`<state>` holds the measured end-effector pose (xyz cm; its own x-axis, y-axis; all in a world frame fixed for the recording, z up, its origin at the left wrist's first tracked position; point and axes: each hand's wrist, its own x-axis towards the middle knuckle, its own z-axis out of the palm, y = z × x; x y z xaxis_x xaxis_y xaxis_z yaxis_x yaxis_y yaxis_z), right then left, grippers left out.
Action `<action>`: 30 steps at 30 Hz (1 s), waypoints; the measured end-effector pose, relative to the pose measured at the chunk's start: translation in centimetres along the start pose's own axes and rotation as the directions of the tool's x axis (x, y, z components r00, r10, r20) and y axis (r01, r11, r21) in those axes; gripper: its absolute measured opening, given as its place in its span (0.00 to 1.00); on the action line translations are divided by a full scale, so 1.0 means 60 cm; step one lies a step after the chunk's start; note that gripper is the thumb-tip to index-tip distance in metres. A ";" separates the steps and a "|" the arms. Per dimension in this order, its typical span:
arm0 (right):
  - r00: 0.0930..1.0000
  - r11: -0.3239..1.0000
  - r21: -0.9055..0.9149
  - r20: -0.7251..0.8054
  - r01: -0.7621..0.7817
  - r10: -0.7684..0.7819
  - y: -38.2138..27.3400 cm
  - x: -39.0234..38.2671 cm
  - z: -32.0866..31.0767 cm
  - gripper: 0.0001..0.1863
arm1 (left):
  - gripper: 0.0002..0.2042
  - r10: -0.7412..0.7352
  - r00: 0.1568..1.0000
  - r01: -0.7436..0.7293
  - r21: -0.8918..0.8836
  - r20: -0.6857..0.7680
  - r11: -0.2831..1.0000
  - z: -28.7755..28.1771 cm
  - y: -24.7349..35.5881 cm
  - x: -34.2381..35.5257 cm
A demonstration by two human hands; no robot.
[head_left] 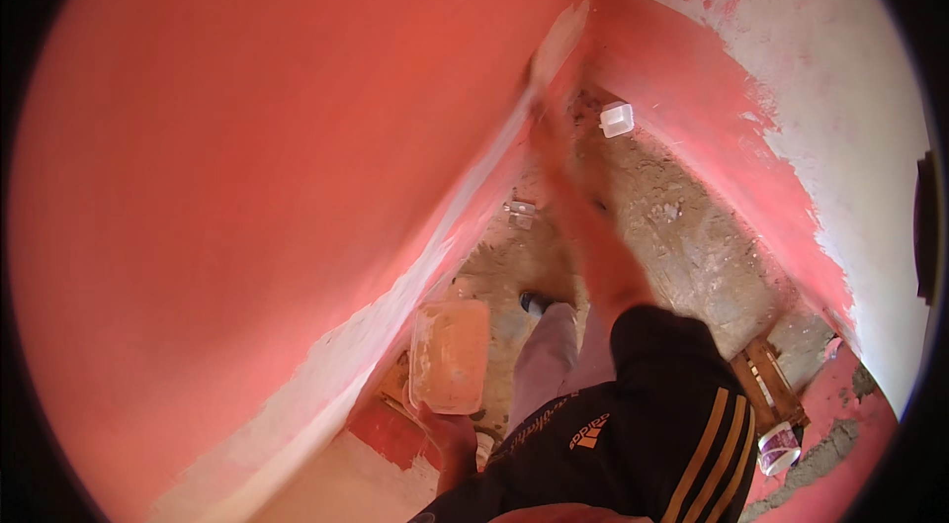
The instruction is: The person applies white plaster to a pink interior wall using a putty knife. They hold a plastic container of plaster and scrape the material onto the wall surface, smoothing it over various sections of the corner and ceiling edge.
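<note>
My left hand [452, 432] grips the near edge of a translucent rectangular plastic tub [418, 365], its fingers closed at the rim. Orange-pink colour coats the inside of the tub, which sits close to the left wall. Stretched far forward, my right arm reaches the red-painted wall [297, 118] near the corner. Motion blurs my right hand [546, 118], so its fingers and anything in them cannot be made out. It is beside a pale unpainted strip [474, 177] that runs along the lower part of that wall.
On the stained floor [692, 221], a small white plastic container [617, 120] lies near the corner. The right wall [840, 58] is white above a ragged pink band. Behind me to the right are a wooden crate [766, 380] and a white-and-purple bucket [778, 449].
</note>
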<state>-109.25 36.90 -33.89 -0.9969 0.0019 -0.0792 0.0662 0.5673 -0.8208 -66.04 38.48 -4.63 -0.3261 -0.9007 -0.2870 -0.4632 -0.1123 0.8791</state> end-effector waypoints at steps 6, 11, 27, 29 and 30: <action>0.861 0.874 0.484 0.456 -0.027 -0.226 0.118 -0.327 -0.039 0.16 | 0.27 0.086 0.996 -0.087 0.271 0.015 0.959 0.060 0.103 0.051; 0.921 0.549 0.740 0.286 -0.388 0.266 0.002 0.033 -0.113 0.16 | 0.23 -0.110 0.945 -0.054 -0.481 -0.307 0.875 0.063 0.138 0.055; 0.998 0.857 0.514 -0.058 0.046 -0.019 -0.021 -0.148 -0.054 0.12 | 0.23 0.006 0.993 0.001 0.058 -0.120 0.998 -0.094 0.034 -0.004; 0.997 0.791 0.612 -0.054 -0.015 0.061 -0.048 -0.086 -0.061 0.13 | 0.24 -0.202 0.972 0.148 -0.357 -0.121 0.922 -0.127 -0.003 -0.012; 0.992 0.772 0.625 0.035 -0.116 0.121 -0.049 -0.081 -0.050 0.14 | 0.24 -0.175 0.976 0.118 -0.356 -0.132 0.927 -0.135 -0.017 -0.018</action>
<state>-104.73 37.69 -29.41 -0.9793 0.0416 -0.1979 0.1944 -0.0770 -0.9779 -58.56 36.16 -2.12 -0.1287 -0.9146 -0.3834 -0.1740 -0.3598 0.9167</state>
